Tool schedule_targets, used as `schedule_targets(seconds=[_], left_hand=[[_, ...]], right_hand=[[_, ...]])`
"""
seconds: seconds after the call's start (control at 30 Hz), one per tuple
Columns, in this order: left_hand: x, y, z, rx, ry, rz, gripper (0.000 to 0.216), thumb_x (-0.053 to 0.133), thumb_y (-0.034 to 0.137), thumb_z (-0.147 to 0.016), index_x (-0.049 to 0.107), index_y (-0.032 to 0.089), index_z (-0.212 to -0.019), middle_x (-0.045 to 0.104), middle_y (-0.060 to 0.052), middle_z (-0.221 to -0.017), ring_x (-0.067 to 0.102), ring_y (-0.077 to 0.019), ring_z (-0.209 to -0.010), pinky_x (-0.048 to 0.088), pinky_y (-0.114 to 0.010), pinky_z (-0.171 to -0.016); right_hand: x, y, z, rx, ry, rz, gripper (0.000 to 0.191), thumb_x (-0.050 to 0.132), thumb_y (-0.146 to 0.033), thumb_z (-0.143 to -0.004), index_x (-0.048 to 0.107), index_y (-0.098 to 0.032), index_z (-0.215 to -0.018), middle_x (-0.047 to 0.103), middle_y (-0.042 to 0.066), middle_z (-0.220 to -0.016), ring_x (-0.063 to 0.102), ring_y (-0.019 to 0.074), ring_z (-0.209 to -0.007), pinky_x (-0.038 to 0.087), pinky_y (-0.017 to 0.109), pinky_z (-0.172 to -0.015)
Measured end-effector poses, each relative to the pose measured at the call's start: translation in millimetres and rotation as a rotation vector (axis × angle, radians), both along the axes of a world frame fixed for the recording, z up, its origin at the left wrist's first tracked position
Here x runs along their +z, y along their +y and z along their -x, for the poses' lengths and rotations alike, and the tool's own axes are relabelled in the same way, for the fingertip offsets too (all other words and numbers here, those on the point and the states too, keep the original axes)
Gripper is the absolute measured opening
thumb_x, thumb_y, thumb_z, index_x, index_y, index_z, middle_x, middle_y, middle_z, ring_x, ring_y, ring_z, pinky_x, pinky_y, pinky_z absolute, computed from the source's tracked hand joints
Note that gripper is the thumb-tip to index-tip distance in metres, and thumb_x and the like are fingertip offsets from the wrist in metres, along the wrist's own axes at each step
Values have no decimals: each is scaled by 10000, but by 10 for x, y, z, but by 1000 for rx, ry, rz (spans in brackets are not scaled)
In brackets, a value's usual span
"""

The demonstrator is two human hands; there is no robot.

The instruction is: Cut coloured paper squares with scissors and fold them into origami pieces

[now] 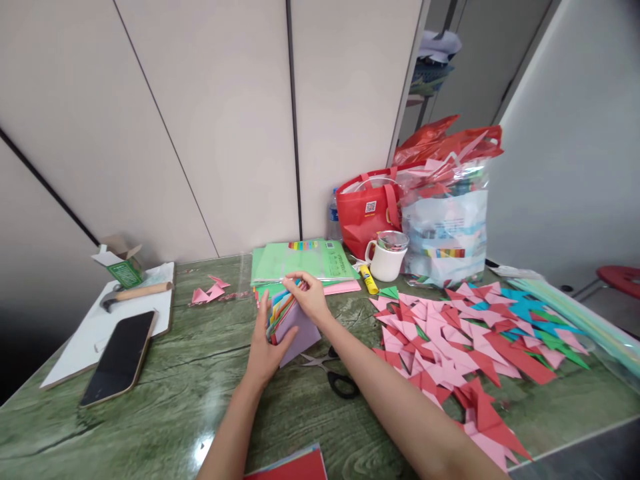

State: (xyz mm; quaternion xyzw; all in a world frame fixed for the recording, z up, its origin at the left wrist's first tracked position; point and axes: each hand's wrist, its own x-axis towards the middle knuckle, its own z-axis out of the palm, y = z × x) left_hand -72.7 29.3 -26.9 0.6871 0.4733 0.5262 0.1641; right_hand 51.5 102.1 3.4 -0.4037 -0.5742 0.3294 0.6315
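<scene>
A stack of coloured paper [283, 313], with many colours along its edge and a purple sheet facing me, stands tilted between my hands. My left hand [269, 343] grips its left side, thumb in front and fingers behind. At the top edge, my right hand [309, 298] pinches the sheets. Just right of the stack, scissors with black handles [343, 385] lie partly hidden by my right forearm. Behind my hands sits a pack of green paper [305, 261] in clear wrap, with pink sheets [343, 287] beneath it.
Folded pink and red paper pieces [450, 340] cover the right side. A white mug [387, 257], glue stick [369, 280], red bag [367, 213] and filled plastic bag [445, 233] stand behind. On the left are a phone [120, 360], hammer [137, 293] and white board [75, 363]. Red paper [295, 465] lies in front.
</scene>
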Motion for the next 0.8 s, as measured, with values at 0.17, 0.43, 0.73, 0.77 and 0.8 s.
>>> schedule_targets(seconds=[0.17, 0.43, 0.73, 0.77, 0.8], left_hand=[[40, -12, 37, -65, 81, 0, 755, 667, 319, -740, 286, 262, -1390, 385, -111, -1406, 341, -262, -1310, 274, -447, -1066], [261, -80, 10, -236, 103, 92, 778, 674, 293, -741, 259, 262, -1398, 338, -103, -1435, 279, -259, -1341, 246, -431, -1083], [259, -62, 6, -144, 53, -16, 386, 646, 267, -759, 542, 221, -1128, 515, -90, -1264, 437, -249, -1233, 324, -423, -1032], [245, -60, -8, -119, 28, -38, 360, 643, 272, -765, 556, 219, -1110, 539, -85, -1230, 464, -242, -1206, 346, -409, -1018], [229, -60, -27, -90, 3, -66, 333, 639, 272, -773, 567, 218, -1094, 560, -79, -1197, 489, -234, -1179, 363, -394, -1005]], right_hand=[[-35, 13, 4, 18, 2, -3, 266, 649, -385, -702, 671, -166, -851, 668, 28, -807, 603, 185, -778, 460, 298, -760], [-72, -43, 51, 1, 26, 26, 329, 602, -387, -740, 626, -179, -994, 650, 29, -884, 576, 185, -801, 440, 306, -765], [-148, 84, 69, 5, 108, 88, 314, 565, -373, -750, 617, -165, -980, 641, 34, -850, 581, 188, -810, 444, 304, -764], [-170, 103, 55, -6, 116, 102, 305, 553, -378, -757, 622, -167, -966, 644, 34, -840, 579, 188, -796, 443, 306, -753], [-184, 113, 46, -14, 122, 112, 294, 540, -384, -764, 628, -171, -948, 645, 30, -823, 576, 186, -778, 442, 305, -739]])
